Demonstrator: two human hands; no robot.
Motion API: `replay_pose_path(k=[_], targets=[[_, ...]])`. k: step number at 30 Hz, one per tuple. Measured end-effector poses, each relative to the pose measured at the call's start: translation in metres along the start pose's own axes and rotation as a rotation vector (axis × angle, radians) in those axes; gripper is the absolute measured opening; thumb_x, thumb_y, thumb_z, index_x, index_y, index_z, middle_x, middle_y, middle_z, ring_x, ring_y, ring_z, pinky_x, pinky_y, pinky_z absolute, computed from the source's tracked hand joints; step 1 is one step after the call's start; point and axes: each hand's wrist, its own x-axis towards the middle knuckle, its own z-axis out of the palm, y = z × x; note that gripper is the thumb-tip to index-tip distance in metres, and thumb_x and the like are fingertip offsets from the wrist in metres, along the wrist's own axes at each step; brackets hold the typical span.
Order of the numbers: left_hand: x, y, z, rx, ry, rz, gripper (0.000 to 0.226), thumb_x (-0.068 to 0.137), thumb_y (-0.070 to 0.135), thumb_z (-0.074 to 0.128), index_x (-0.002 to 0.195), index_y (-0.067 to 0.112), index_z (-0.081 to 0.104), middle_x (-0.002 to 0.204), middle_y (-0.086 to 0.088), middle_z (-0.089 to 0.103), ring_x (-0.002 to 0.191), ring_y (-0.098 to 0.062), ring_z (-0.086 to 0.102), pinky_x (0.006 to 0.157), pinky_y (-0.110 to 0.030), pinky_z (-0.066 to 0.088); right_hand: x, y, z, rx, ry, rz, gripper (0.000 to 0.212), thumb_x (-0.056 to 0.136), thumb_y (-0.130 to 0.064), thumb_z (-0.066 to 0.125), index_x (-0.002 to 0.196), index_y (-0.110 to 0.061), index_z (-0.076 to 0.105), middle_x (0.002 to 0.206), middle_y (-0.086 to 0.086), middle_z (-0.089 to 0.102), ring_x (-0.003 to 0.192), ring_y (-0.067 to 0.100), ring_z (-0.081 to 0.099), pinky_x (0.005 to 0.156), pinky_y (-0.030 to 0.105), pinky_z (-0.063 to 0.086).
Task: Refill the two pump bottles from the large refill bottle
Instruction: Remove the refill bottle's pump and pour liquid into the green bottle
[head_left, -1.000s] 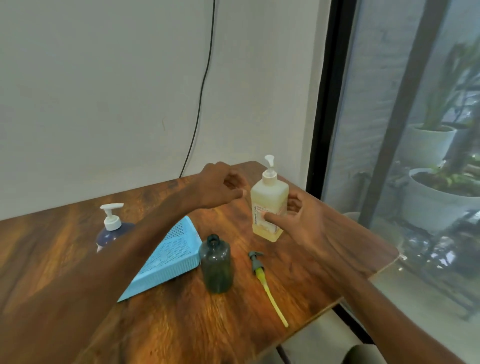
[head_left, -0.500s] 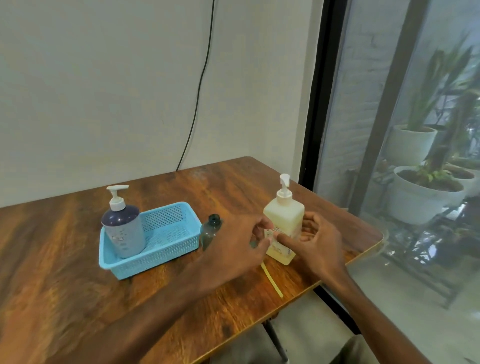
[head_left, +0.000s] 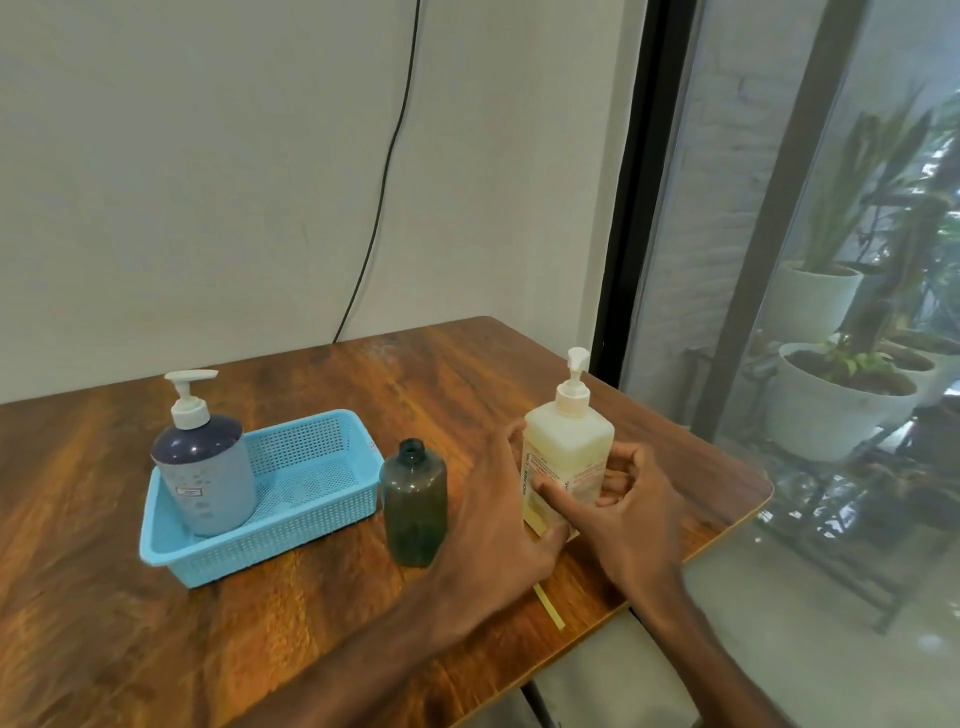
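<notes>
A square pale-yellow pump bottle (head_left: 566, 447) stands upright near the table's right edge. My left hand (head_left: 498, 514) grips its left side, and my right hand (head_left: 631, 512) holds its right side with the thumb across the label. To its left stands a small dark-green bottle (head_left: 414, 504) with an open neck and no pump. A yellow pump tube (head_left: 549, 607) pokes out on the table below my left hand; its pump head is hidden. A round blue-grey pump bottle (head_left: 205, 467) stands in a light-blue basket (head_left: 291, 540).
The wooden table (head_left: 156, 623) ends close behind the yellow bottle on the right, beside a glass wall with potted plants (head_left: 831, 410) outside. A black cable (head_left: 384, 171) hangs down the wall behind.
My left hand came down from near the yellow bottle's top to its left side. The yellow bottle now stands closer to me, level with the green bottle. The view shifted.
</notes>
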Motion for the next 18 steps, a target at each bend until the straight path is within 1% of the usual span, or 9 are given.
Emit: replay_pose_path(k=[2,5,7,9,11,13,14,16,18], targets=[[0.004,-0.003,0.004,-0.024,0.014,0.016,0.113,0.081,0.035,0.086,0.153,0.046,-0.001,0.158,0.018,0.030,0.143,-0.003,0.036,0.116,-0.025,0.037,0.000,0.000,0.002,0.001,-0.007,-0.005,0.081,0.051,-0.071,0.082,0.114,-0.029,0.053,0.105,-0.024,0.061,0.087,-0.007,0.066,0.062,0.014,0.057],[0.011,-0.006,0.010,-0.037,0.012,0.029,0.120,0.081,0.035,0.086,0.154,0.047,-0.008,0.160,0.019,0.026,0.142,0.000,0.031,0.112,-0.021,0.031,0.001,-0.002,0.001,0.003,-0.006,-0.015,0.082,0.050,-0.074,0.078,0.113,-0.028,0.053,0.105,-0.025,0.059,0.089,-0.011,0.062,0.062,0.010,0.051],[0.015,-0.007,0.013,-0.051,-0.002,0.036,0.120,0.080,0.032,0.087,0.154,0.048,-0.007,0.159,0.017,0.027,0.144,-0.003,0.033,0.114,-0.026,0.036,0.003,-0.005,-0.002,0.003,-0.043,-0.024,0.080,0.050,-0.072,0.078,0.113,-0.031,0.051,0.103,-0.029,0.056,0.088,-0.015,0.059,0.062,0.006,0.048],[0.018,-0.007,0.014,-0.068,-0.008,0.041,0.118,0.081,0.031,0.087,0.153,0.049,-0.005,0.157,0.016,0.031,0.141,-0.005,0.037,0.114,-0.032,0.043,0.008,-0.006,-0.006,0.043,-0.108,-0.031,0.078,0.055,-0.065,0.082,0.119,-0.034,0.051,0.105,-0.032,0.056,0.090,-0.019,0.059,0.064,0.003,0.049],[0.021,-0.009,0.015,-0.089,0.007,0.056,0.113,0.082,0.032,0.086,0.153,0.048,-0.001,0.155,0.016,0.035,0.139,-0.006,0.041,0.112,-0.036,0.048,0.015,-0.006,-0.011,0.109,-0.158,-0.044,0.078,0.060,-0.059,0.085,0.127,-0.033,0.055,0.113,-0.028,0.063,0.099,-0.016,0.062,0.070,0.009,0.054],[0.024,-0.011,0.017,-0.109,0.022,0.064,0.108,0.084,0.035,0.084,0.154,0.047,0.002,0.153,0.017,0.037,0.139,-0.006,0.043,0.112,-0.037,0.048,0.021,-0.010,-0.017,0.134,-0.175,-0.082,0.080,0.064,-0.056,0.086,0.134,-0.033,0.056,0.124,-0.023,0.064,0.110,-0.008,0.063,0.078,0.018,0.058],[0.024,-0.012,0.018,-0.122,0.027,0.062,0.105,0.085,0.037,0.082,0.154,0.047,0.003,0.152,0.019,0.037,0.138,-0.004,0.043,0.112,-0.036,0.048,0.024,-0.014,-0.019,0.158,-0.181,-0.104,0.078,0.066,-0.052,0.086,0.135,-0.031,0.056,0.127,-0.021,0.064,0.112,-0.005,0.063,0.082,0.021,0.059],[0.023,-0.015,0.020,-0.141,0.024,0.055,0.099,0.087,0.039,0.080,0.154,0.045,0.006,0.151,0.019,0.038,0.137,-0.003,0.043,0.111,-0.035,0.048,0.030,-0.023,-0.020,0.216,-0.192,-0.117,0.070,0.071,-0.044,0.085,0.135,-0.028,0.059,0.126,-0.017,0.067,0.112,-0.001,0.066,0.085,0.025,0.060],[0.020,-0.021,0.025,-0.134,0.009,0.045,0.095,0.087,0.039,0.079,0.154,0.040,0.011,0.150,0.017,0.039,0.138,-0.005,0.042,0.112,-0.038,0.047,0.034,-0.030,-0.018,0.269,-0.192,-0.107,0.062,0.076,-0.040,0.083,0.133,-0.026,0.062,0.123,-0.015,0.070,0.110,0.002,0.068,0.085,0.027,0.060]])
